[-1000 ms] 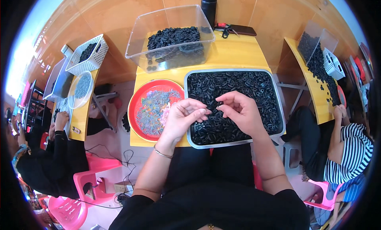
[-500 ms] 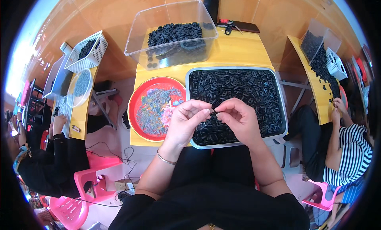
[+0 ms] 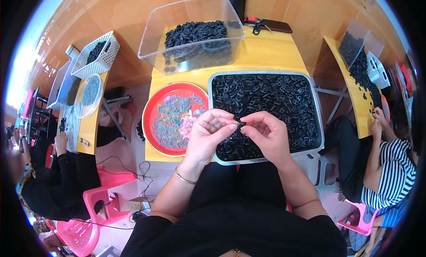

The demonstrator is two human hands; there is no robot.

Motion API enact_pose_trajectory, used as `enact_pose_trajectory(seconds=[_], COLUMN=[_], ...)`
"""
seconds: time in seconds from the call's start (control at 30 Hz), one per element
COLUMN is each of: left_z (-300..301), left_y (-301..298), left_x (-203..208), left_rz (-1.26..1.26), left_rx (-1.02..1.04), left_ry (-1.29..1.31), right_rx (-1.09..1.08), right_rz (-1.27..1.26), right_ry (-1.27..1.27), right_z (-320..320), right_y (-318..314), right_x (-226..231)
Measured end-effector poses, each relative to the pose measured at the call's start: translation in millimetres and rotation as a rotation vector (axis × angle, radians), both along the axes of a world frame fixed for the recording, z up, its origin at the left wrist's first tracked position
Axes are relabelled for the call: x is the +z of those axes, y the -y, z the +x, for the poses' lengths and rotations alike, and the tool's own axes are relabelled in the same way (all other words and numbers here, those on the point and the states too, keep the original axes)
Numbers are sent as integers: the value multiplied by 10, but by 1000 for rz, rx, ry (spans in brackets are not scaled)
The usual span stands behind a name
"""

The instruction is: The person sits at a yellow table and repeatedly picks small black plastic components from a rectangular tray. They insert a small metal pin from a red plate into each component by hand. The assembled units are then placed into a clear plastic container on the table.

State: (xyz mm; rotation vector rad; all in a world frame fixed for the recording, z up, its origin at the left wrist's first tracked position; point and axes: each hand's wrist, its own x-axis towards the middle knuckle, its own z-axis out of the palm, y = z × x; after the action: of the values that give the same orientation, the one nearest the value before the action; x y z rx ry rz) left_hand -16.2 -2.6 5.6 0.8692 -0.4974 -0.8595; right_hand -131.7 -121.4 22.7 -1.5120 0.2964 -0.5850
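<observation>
My left hand (image 3: 208,135) and my right hand (image 3: 270,137) meet over the near part of a metal tray (image 3: 320,124). Between their fingertips is a small black piece (image 3: 240,124), pinched from both sides; its exact shape is too small to make out. Many small black pieces with holes (image 3: 275,97) fill the tray. To the left of my left hand lies a round red tray (image 3: 151,137) with a flower print. Thin greyish slivers (image 3: 171,119) are scattered over it.
Behind the trays stands a clear plastic bin (image 3: 186,57) with black rounded pieces. A black cylinder (image 3: 237,4), scissors (image 3: 256,28) and a dark flat case (image 3: 277,26) are at the back. People work at side tables left and right. A pink chair (image 3: 106,186) and cables lie left below.
A dark piece now shows more plainly between my fingertips. Both hands stay nearly in place, with only small finger shifts. The view has tilted slightly, moving the table up a little.
</observation>
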Motion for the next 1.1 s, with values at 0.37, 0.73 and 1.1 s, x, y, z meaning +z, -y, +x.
enact_pose_trajectory(seconds=[0.37, 0.73, 1.1], left_z=[-7, 25, 21], left_y=[-15, -8, -26], left_x=[0, 76, 15], left_rz=[15, 117, 185], left_rx=[27, -15, -28], left_ry=[116, 167, 247], right_rx=[-82, -7, -35], right_rz=[-421, -15, -59], right_ry=[-53, -5, -28], right_z=[-16, 12, 27], right_y=[5, 25, -3], right_x=[57, -75, -84])
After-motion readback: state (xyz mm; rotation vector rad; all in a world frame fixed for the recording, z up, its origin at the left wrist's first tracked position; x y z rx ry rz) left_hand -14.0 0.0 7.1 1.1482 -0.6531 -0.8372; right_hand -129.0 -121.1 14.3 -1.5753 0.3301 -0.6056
